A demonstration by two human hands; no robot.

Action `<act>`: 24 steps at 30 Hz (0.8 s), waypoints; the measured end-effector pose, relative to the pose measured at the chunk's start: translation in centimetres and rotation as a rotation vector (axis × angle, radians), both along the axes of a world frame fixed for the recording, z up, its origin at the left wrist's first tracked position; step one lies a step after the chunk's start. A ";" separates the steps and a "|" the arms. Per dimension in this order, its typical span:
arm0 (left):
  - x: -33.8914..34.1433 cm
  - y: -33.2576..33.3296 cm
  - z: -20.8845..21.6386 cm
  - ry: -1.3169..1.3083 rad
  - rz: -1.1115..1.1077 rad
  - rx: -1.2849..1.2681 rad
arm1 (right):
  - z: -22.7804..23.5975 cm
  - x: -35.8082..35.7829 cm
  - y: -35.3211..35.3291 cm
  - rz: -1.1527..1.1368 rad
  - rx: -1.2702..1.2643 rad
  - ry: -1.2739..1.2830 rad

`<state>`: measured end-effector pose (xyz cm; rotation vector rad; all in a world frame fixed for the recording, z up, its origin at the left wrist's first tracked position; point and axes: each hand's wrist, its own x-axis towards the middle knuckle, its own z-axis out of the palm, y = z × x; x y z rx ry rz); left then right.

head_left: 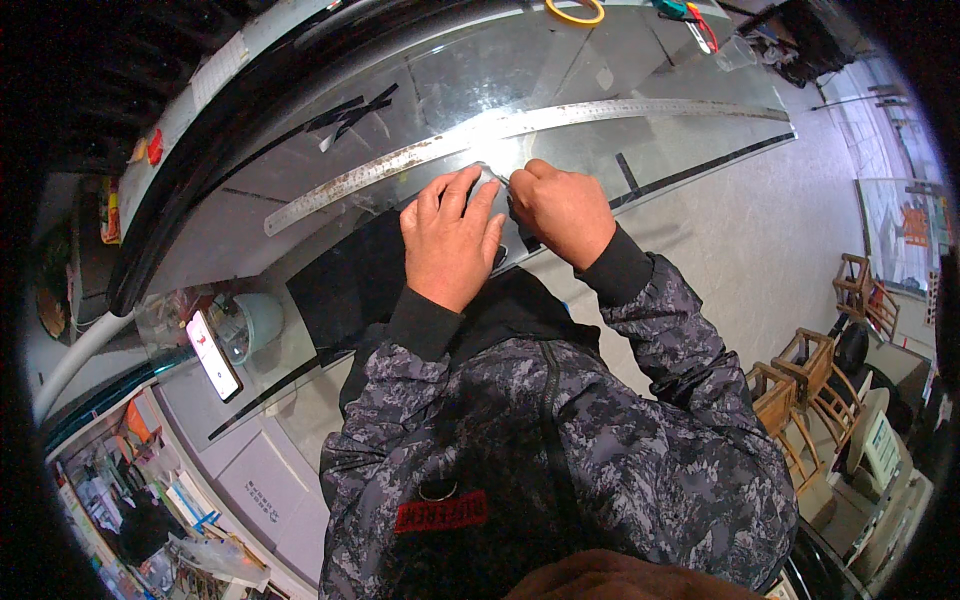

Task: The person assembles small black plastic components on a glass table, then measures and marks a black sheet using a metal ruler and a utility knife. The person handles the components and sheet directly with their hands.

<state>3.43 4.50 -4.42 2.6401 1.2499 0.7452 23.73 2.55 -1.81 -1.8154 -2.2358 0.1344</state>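
My left hand (450, 235) lies palm down at the near edge of a glass tabletop (690, 150), its fingers stretched out and slightly spread. Just to the right, my right hand (562, 208) is closed in a pinch. A small slim thing shows at its fingertips, but glare and the fingers hide what kind it is. Beyond both hands a long, worn metal ruler (385, 165) lies across the glass. A black sheet (335, 280) extends to the left of my left hand. Several thin black strips (350, 112) lie on the glass farther off.
A lit phone (214, 357) rests at the left, beside a pale bowl (258, 325). A yellow tape roll (574, 10) and red-handled pliers (705, 35) sit at the far edge. Wooden stools (800, 365) stand at the right, and a cluttered drawer (150, 500) is at the lower left.
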 end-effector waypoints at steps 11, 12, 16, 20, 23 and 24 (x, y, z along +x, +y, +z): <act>0.0 0.1 0.1 -0.010 0.006 -0.033 | -0.9 1.5 -1.8 -0.038 0.091 0.103; 0.0 0.1 0.1 0.001 0.015 -0.033 | -1.0 1.7 -2.1 -0.042 0.111 0.115; -0.4 0.0 0.2 -0.001 0.023 -0.037 | -1.3 1.9 -2.7 -0.072 0.113 0.134; -1.6 -0.2 0.8 -0.024 -0.026 -0.037 | -1.4 2.1 -2.9 -0.074 0.109 0.139; -2.6 -1.0 1.5 -0.048 -0.063 -0.066 | -1.4 2.0 -3.0 -0.072 0.140 0.166; -2.9 -1.4 1.8 -0.050 -0.071 -0.067 | -1.4 1.9 -3.1 -0.075 0.142 0.171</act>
